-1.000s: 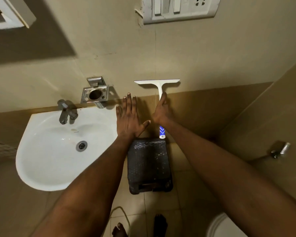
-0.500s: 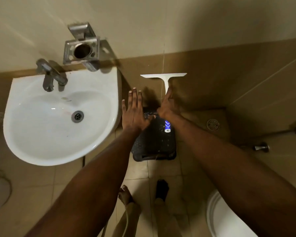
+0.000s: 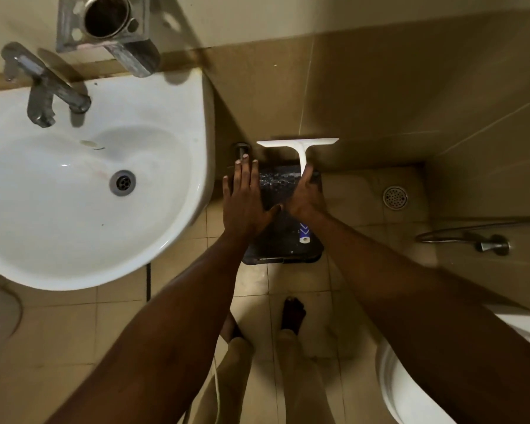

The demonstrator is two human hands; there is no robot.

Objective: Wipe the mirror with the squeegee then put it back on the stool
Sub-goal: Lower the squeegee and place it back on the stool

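The fingers [image 3: 308, 179] of the right hand [image 3: 305, 198] are wrapped round the handle of the squeegee [image 3: 300, 148], gripping it at mid-length; the white blade bar sticks out above the hand, just above frame centre, and the blue-and-white handle end pokes out below the wrist. The left hand [image 3: 244, 203] is spread flat, fingers straight and apart, holding nothing, hovering just left of the right hand.

Both hands are over the dark stool [image 3: 283, 249], which stands on the floor [image 3: 120, 325] in the middle of the frame, tight against the tan tiled wall [image 3: 380, 102]. No mirror shows in this view, so the wiping cannot be checked here; judging by the downward look and the squeegee held over the stool, the wiping looks finished and the return step is in hand. What is left is to lay the squeegee on the stool top and let go. Whether the tool already touches the stool is hard to tell from straight above; it seems to be held clear of it.

The stool top is textured and glints, possibly wet. The room is a small bathroom: a white sink [image 3: 166, 240] with a metal tap [image 3: 48, 90] fills the left, a steel holder [image 3: 104, 22] sits at the upper left, a floor drain [image 3: 395, 198] lies right of the stool, and a toilet rim [image 3: 392, 381] shows at the lower right. The person's bare feet stand just below the stool.
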